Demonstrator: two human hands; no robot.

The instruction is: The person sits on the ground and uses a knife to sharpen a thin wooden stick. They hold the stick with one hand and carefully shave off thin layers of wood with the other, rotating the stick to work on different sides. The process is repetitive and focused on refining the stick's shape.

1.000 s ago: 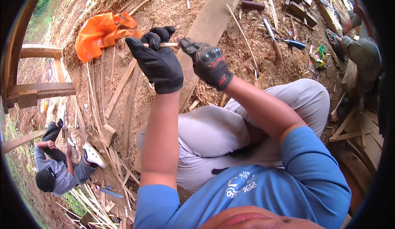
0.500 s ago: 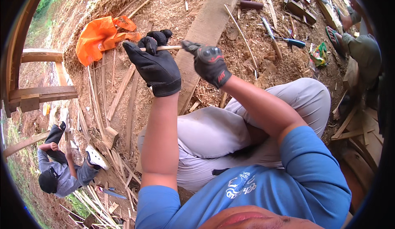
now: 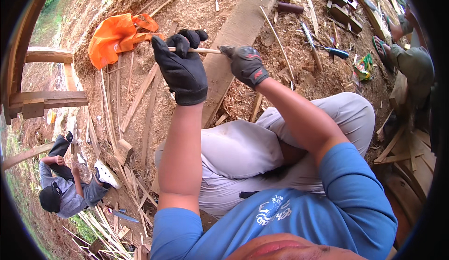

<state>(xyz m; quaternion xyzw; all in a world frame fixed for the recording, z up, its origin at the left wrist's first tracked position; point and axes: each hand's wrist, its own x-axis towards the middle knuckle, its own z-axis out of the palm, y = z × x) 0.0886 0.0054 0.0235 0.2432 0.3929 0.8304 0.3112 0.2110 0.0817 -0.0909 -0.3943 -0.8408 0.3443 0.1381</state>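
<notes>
My left hand [image 3: 184,68], in a black glove, is closed around one end of a thin pale wooden stick [image 3: 206,50]. The stick lies roughly level and points to the right. At its other end my right hand [image 3: 245,63], in a black and grey glove with red marks, pinches the tip between thumb and fingers. Both hands are raised above my lap. Under them a long wooden plank [image 3: 245,14] slants across the shavings on the ground. The left fingertips are partly hidden by the glove's folds.
An orange bag [image 3: 112,39] lies left of my hands. Wood planes [image 3: 343,18], a blue-handled screwdriver [image 3: 337,53] and a knife [image 3: 308,34] lie at the right. One person [image 3: 70,190] sits at the lower left, another [image 3: 411,63] at the far right. Wood strips [image 3: 140,98] litter the ground.
Both hands have shifted slightly to the right with the stick between them. The left hand has also risen a little. Its hold and the right hand's pinch continue.
</notes>
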